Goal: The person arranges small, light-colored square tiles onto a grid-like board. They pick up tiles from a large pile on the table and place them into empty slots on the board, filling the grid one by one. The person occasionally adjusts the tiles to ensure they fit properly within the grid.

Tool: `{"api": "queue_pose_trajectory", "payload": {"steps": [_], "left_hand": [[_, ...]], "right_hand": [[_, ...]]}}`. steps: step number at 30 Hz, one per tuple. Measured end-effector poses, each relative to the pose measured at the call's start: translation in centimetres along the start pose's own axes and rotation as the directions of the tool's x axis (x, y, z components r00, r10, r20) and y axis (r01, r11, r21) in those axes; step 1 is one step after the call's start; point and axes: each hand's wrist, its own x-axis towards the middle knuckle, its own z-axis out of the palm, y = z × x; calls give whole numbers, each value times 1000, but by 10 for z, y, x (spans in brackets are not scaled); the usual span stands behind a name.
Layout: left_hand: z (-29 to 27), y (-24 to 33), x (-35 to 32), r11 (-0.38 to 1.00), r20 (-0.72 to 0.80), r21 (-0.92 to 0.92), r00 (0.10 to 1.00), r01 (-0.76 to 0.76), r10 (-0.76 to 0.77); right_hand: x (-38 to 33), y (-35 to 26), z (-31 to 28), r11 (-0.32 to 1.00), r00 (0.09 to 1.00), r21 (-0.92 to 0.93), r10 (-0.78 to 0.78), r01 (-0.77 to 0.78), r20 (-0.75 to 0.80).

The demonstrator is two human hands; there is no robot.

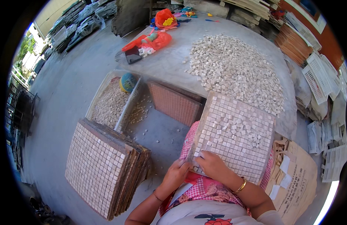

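A square grid tray (204, 115) filled with small pale stone cubes lies tilted across my lap. Loose cubes (233, 126) are scattered on top of its filled rows. My left hand (177, 172) is closed at the tray's near left corner, its fingers bent against the edge. Close beside it, my right hand (213, 165) has curled fingers over the cubes at that same corner. Whatever either hand pinches is hidden by the fingers. A gold bangle (241, 185) circles my right wrist.
A stack of filled trays (96, 165) stands at left. Behind it, a white crate (100, 92) holds stone chips and a ball (128, 82). Ahead, a table (162, 63) bears a heap of cubes (233, 69), red bags (158, 40) and a phone (133, 55). Paper sacks (299, 176) lie right.
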Motion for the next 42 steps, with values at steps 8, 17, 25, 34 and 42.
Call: {"api": "queue_pose_trajectory", "payload": {"steps": [8, 17, 25, 34, 42], "left_hand": [[-7, 4, -2, 999, 38, 34, 999, -14, 13], [6, 5, -7, 990, 4, 139, 999, -33, 33], [7, 5, -5, 986, 5, 163, 999, -45, 45], [-1, 10, 6, 979, 54, -4, 978, 204, -203], [0, 24, 9, 986, 143, 147, 988, -73, 52]], "right_hand": [[8, 7, -6, 993, 995, -60, -99, 98, -9], [-3, 5, -29, 907, 967, 368, 245, -206, -64], [-38, 8, -28, 843, 958, 484, 287, -236, -33], [-53, 10, -29, 810, 936, 534, 341, -244, -90], [-70, 9, -33, 747, 917, 609, 391, -268, -77]]}}
